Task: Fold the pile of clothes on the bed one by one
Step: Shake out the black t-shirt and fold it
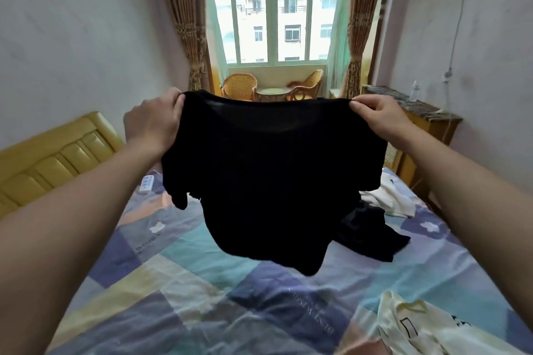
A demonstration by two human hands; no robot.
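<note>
We are looking down along two bare arms reaching out over a bed [161,282] covered in a patchwork quilt of blue, teal, yellow and peach. Both hands are holding up a black T-shirt [268,176] in the air above the quilt. The left hand [153,121] is gripping the shirt's upper left corner, its fingers curling round the fabric at the shoulder. The right hand [380,117] is pinching the upper right corner between thumb and fingers. The shirt is hanging spread between them, its hem dangling clear of the bed and one short sleeve drooping at the left.

On the quilt behind the shirt, to the right, a second dark garment [372,233] is lying crumpled, and just beyond it a white garment [389,199]. Nearest us, at the lower right, a cream garment [418,326] is lying, possibly bearing a printed mark, though blur makes that uncertain. A yellow padded headboard [49,158] is standing at the left.
</note>
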